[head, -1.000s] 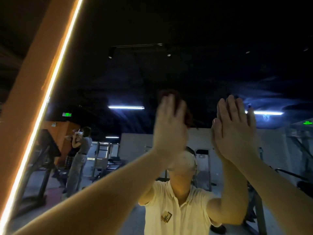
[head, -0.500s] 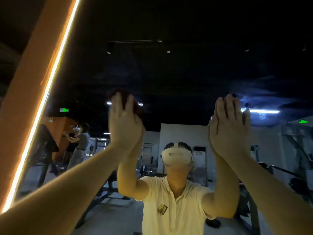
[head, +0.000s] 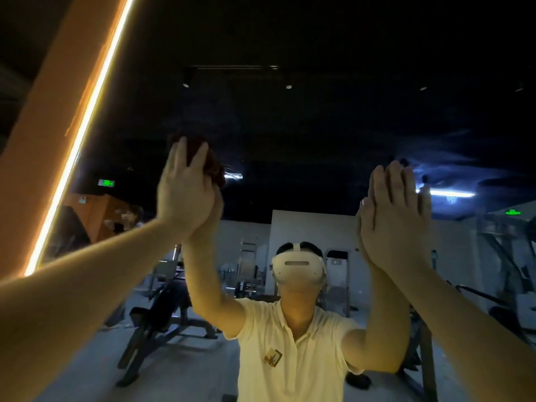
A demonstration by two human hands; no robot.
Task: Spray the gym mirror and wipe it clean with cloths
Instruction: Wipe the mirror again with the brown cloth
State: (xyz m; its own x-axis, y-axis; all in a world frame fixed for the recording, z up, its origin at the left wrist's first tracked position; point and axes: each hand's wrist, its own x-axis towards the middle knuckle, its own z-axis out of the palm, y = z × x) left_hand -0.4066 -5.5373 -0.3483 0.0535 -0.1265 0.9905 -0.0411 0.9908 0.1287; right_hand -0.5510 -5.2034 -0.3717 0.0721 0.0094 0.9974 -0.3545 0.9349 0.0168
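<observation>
Mirror [head: 319, 126] filled the view, and the left hand [head: 185, 190] pressed a red cloth [head: 213, 166] on it with straight, slightly spread fingers. The right hand [head: 397, 213] lay flat too; whether it covered a cloth, I could not tell. In my judgement, even pressure and overlapping strokes toward the smears [head: 446, 168] would serve best.
</observation>
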